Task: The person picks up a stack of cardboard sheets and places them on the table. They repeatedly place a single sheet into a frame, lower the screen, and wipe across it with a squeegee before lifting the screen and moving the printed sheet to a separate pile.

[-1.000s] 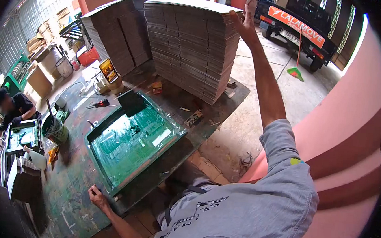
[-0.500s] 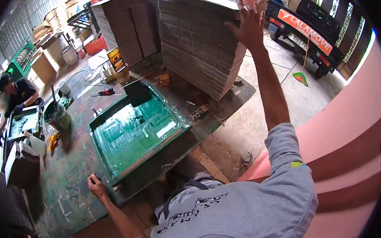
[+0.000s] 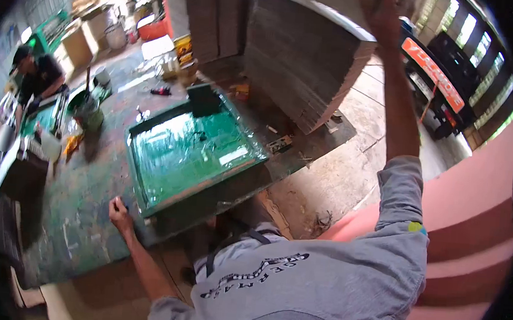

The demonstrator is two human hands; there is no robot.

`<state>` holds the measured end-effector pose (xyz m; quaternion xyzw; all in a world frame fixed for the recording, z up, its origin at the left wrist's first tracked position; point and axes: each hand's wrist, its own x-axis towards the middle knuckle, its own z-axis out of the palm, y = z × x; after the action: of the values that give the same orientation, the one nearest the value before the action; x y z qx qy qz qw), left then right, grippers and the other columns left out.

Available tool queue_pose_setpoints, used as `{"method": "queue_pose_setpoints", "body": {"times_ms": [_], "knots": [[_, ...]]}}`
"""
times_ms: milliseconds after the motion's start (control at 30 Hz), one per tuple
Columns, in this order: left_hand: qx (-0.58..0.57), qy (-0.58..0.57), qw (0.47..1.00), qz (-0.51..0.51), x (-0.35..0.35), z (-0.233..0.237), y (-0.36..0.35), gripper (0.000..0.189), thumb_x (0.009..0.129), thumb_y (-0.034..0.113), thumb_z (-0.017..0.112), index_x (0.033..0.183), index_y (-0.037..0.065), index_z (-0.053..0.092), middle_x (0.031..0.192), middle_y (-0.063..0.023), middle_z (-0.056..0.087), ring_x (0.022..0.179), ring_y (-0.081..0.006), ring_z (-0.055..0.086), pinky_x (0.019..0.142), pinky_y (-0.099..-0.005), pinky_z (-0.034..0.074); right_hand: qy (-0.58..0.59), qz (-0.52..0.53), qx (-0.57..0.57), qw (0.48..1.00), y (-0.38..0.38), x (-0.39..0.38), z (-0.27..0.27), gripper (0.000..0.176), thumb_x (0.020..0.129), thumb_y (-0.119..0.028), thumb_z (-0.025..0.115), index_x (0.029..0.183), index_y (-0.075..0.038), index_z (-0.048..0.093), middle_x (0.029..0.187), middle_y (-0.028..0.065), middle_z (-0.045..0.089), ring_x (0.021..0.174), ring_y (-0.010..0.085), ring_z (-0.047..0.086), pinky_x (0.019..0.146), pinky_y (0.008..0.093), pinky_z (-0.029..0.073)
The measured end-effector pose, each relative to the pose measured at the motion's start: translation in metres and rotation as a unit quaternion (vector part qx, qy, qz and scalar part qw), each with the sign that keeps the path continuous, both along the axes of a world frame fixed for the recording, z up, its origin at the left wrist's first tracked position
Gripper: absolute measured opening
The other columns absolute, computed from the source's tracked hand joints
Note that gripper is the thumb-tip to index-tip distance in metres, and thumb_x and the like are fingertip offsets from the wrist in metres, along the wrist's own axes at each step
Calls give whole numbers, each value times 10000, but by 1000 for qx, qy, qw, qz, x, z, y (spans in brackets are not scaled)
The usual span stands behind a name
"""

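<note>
On the paint-stained table, my left hand (image 3: 120, 212) rests with curled fingers near the lower left corner of a green framed screen (image 3: 194, 155); whatever is in its fingers, if anything, is too small to name. My right hand (image 3: 381, 8) is raised at the top edge of the view, beside the top corner of a tall stack of cardboard sheets (image 3: 302, 56). It is blurred, and its fingers are partly cut off. A dark block (image 3: 203, 100) sits at the far edge of the screen, whose surface looks wet and glossy.
At the left a co-worker (image 3: 39, 73) leans over another green screen (image 3: 40, 118). Between us stand a paint bucket (image 3: 87, 112) and a white bottle (image 3: 49, 144). A second cardboard stack (image 3: 213, 20) is farther back. A vehicle (image 3: 434, 83) stands beyond the table at the right.
The view has shifted, moving the table and stacks within it. My right hand is now higher, at the frame's top edge. My left hand stays by the screen's corner.
</note>
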<state>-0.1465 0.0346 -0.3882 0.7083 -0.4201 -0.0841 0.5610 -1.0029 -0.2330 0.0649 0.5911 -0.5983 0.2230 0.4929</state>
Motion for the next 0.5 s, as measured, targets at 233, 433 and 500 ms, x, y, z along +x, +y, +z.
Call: {"method": "queue_pose_setpoints", "body": {"times_ms": [233,433,500], "knots": [[-113,169,979,17,15,17,10,296,971,302,576,909,22,651,814,-12,623,759,-107,556,712,-270,467,48,165,-206,963,84,28,48,326,938,-310,627,1118,-40,609,1114,143,620,1011,300,601,934,407,472],[-228,279,932,-42,-13,131,24,536,1004,471,467,1265,10,549,1175,-126,594,1087,-245,567,958,-393,436,-216,386,-258,859,164,151,-1,372,940,-311,625,1157,-11,582,1119,146,624,1008,275,609,929,391,486],[-224,288,926,-92,-17,155,29,643,1003,539,429,1362,7,472,1324,-183,541,1244,-308,521,1079,-460,386,-277,466,-220,811,181,207,-41,388,941,-311,624,1170,-2,573,1120,147,625,1007,267,611,928,385,491]]}}
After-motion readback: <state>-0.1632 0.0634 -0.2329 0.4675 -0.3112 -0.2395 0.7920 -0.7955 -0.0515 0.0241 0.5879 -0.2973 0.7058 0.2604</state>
